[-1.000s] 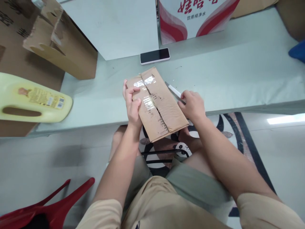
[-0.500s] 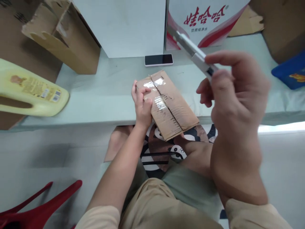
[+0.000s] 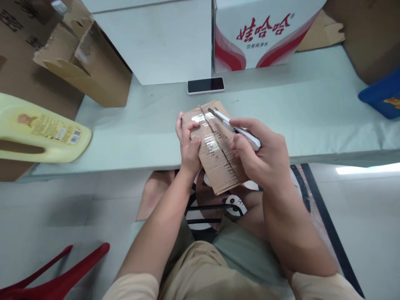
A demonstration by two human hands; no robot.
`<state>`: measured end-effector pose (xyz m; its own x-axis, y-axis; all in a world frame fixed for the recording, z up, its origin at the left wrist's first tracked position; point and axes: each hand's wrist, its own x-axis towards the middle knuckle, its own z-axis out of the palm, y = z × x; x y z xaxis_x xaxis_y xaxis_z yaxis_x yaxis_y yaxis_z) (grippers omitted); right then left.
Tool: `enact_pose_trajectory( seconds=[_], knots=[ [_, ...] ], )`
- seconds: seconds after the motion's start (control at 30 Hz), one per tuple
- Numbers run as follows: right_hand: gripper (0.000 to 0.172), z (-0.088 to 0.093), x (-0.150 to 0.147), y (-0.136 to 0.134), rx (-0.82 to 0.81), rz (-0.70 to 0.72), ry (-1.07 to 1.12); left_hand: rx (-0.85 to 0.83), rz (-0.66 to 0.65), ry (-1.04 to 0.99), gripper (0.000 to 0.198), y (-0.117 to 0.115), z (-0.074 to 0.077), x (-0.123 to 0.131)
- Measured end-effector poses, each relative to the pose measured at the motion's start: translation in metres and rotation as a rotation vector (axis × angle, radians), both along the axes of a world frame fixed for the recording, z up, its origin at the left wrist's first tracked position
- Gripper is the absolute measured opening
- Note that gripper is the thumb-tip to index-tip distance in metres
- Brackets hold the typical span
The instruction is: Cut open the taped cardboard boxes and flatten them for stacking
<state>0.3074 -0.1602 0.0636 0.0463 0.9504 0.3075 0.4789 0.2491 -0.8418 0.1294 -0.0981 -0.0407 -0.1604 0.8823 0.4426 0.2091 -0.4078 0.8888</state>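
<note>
A small brown cardboard box [image 3: 215,162] lies askew at the table's front edge, its near end jutting over. Clear tape crosses its long centre seam, which looks partly split. My left hand [image 3: 189,146] grips the box's left side, with fingers over the top face. In my right hand [image 3: 262,154] is a white-grey utility knife [image 3: 246,135], its blade pointing up and left. The blade tip is over the far end of the seam; whether it touches the cardboard I cannot tell.
A phone [image 3: 206,85] lies beyond the box, before a white carton [image 3: 162,46] and a red-and-white carton [image 3: 253,37]. On the left are a yellow jug [image 3: 46,129] and an opened cardboard box [image 3: 106,66]. A blue container [image 3: 383,96] is at right, a red chair [image 3: 71,266] lower left.
My right hand has come down and left, bringing the utility knife from raised in the air to the box's seam. My left hand keeps its hold on the box.
</note>
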Motion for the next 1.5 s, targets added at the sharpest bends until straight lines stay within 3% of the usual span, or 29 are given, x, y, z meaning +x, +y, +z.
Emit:
enact_pose_trajectory(
  seconds=[0.23,0.6,0.93,1.2,1.5],
  knots=[
    [0.030,-0.002,0.000,0.001,0.110,0.015,-0.012,0.021,-0.013,0.003,0.057,-0.001,-0.003,-0.003],
    [0.039,-0.005,-0.006,0.000,0.145,-0.090,-0.189,0.012,-0.016,0.020,0.058,-0.003,-0.002,-0.005],
    [0.047,-0.009,-0.006,0.001,0.157,-0.064,-0.379,0.017,-0.025,-0.018,0.057,-0.002,-0.003,-0.002],
    [0.040,-0.010,-0.006,0.000,0.240,-0.108,-0.379,0.014,-0.027,0.029,0.061,0.000,-0.005,-0.005],
    [0.042,-0.008,-0.009,0.000,0.103,-0.124,-0.399,-0.016,-0.039,0.048,0.061,0.002,-0.004,-0.008]
  ],
)
